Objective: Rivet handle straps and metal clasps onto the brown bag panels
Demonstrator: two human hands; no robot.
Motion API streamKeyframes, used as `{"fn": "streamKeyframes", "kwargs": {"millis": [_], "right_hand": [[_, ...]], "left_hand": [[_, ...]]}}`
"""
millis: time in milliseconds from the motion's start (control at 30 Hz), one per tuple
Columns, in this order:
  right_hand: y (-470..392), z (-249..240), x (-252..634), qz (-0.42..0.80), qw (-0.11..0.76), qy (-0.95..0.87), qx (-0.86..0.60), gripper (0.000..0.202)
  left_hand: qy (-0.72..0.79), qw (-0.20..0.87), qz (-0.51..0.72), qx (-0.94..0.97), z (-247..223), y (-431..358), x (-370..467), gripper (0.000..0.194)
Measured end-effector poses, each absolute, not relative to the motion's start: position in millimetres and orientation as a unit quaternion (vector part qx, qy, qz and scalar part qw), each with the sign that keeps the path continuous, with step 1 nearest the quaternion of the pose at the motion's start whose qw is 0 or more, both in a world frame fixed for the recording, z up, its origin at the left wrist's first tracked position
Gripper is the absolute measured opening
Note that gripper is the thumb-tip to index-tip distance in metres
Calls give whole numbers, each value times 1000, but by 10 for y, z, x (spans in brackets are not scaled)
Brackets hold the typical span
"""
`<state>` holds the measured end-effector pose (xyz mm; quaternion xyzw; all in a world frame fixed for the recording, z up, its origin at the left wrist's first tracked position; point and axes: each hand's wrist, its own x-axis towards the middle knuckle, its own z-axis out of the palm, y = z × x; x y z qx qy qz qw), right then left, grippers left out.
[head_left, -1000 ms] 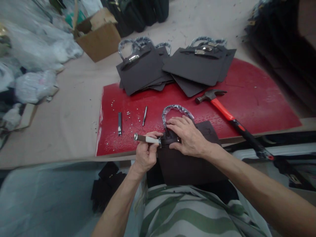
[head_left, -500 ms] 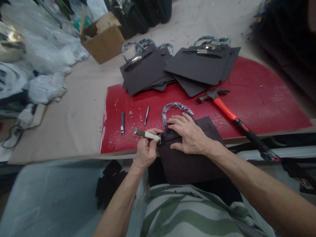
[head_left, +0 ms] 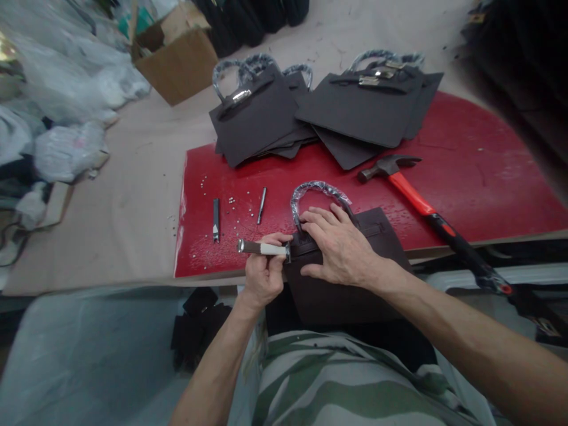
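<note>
A dark brown handbag panel (head_left: 346,302) lies partly over the edge of the red board, with a plastic-wrapped handle (head_left: 319,186) looping up from its top. My left hand (head_left: 264,279) is closed around a hand punch (head_left: 266,248) with a metal end and a white-and-brown shank. The punch lies roughly level, its flanged end at the panel's upper left corner. Whether that end touches the leather I cannot tell. Stretched out flat, my right hand (head_left: 344,249) rests on the panel near the handle's base, fingers spread.
A claw hammer (head_left: 412,192) lies right of the handle on the red board (head_left: 483,177). To the left are a pronged steel tool (head_left: 216,220), a thin metal rod (head_left: 262,206) and scattered tiny studs. Stacked bag panels (head_left: 359,112) sit behind; a cardboard box (head_left: 180,65) stands farther back.
The camera view has shifted slightly, moving the board's tools and the box a little left. My left hand holds the punch as before, and my right hand stays spread on the panel.
</note>
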<state>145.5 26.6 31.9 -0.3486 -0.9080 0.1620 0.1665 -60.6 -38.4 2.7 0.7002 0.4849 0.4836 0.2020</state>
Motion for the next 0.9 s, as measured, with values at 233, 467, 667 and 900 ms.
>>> {"fn": "streamKeyframes", "kwargs": {"millis": [233,467,667,900], "right_hand": [[284,298,1468,163,164,-911,-342,80],[282,285,1475,160,180,-911,-335,79],[269,292,1476,150,186,-912,-334,79],[333,264,1423,141,214,-900,-353,63]], "left_hand": [[456,168,483,728,24,-358,-590,11],[466,182,475,724,89,-358,-569,13],[483,226,488,691,145,-343,-545,9],[485,243,455,707,199,-251,-621,10]]}}
